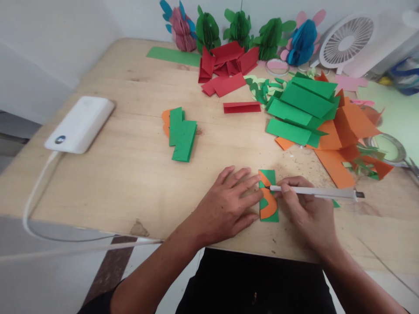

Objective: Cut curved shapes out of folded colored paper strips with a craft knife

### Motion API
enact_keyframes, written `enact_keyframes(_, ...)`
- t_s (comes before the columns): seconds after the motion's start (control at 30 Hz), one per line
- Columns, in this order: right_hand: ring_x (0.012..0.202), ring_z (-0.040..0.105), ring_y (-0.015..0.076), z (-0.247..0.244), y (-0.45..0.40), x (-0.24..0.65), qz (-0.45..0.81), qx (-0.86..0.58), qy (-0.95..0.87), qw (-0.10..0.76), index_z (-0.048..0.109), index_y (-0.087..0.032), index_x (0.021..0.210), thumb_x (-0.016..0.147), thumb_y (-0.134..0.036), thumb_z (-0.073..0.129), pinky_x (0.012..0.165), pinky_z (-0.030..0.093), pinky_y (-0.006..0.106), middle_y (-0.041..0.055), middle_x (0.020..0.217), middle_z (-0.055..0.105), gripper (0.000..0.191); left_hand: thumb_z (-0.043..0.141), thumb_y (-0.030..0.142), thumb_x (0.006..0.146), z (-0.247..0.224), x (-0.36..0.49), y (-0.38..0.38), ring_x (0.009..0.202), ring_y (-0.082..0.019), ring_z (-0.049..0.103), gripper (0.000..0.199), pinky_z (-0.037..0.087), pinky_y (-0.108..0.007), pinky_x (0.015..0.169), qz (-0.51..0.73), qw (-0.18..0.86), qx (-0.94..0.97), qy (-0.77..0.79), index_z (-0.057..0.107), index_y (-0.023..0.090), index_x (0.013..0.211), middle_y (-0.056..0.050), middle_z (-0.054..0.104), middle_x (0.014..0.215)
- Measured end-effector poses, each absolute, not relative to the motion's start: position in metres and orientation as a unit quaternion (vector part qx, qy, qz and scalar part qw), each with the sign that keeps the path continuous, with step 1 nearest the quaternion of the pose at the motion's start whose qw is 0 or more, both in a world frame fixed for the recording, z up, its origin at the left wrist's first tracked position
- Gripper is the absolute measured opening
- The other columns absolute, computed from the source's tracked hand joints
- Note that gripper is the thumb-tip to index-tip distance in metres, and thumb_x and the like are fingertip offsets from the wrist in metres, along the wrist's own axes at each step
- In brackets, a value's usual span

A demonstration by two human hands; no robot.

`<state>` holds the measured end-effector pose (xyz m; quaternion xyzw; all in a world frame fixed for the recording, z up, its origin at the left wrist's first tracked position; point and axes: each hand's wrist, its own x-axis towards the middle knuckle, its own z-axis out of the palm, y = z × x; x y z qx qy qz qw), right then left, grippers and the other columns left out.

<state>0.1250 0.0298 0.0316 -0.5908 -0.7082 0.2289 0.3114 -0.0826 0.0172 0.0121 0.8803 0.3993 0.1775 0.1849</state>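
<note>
An orange paper cutout (269,207) with curved edges lies on a folded green paper strip (274,218) near the table's front edge. My left hand (229,203) rests flat with fingers spread, its fingertips touching the left side of the cutout and strip. In my right hand (304,213) is a white pen (314,191), gripped close to its tip. That tip touches the paper where the orange shape narrows. Farther back on the left, two folded green pieces (183,139) overlap another orange cutout (166,122).
Folded red papers (229,85) lie at the back centre. A heap of green strips (303,104) and orange sheets (343,126) fills the right. Paper honeycomb figures (238,30) and a white fan (347,42) line the wall. A white power bank (80,124) with its cable sits left.
</note>
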Motion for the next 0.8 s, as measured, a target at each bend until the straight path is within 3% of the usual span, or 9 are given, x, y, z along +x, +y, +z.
enact_keyframes(0.8,0.080,0.070,0.0197,0.020,0.029,0.124,0.288,-0.569,-0.678,0.365,0.067,-0.024,0.095,0.093,-0.039,0.057,0.070,0.053,0.034,0.0026,0.086,0.074,0.018,0.053,0.037,0.094,0.011,-0.082,0.017,0.140,-0.032,0.036,0.035,0.020,-0.056,0.117,0.173,0.189,0.880,0.400,0.059,0.022,0.124,-0.008,0.048,0.148)
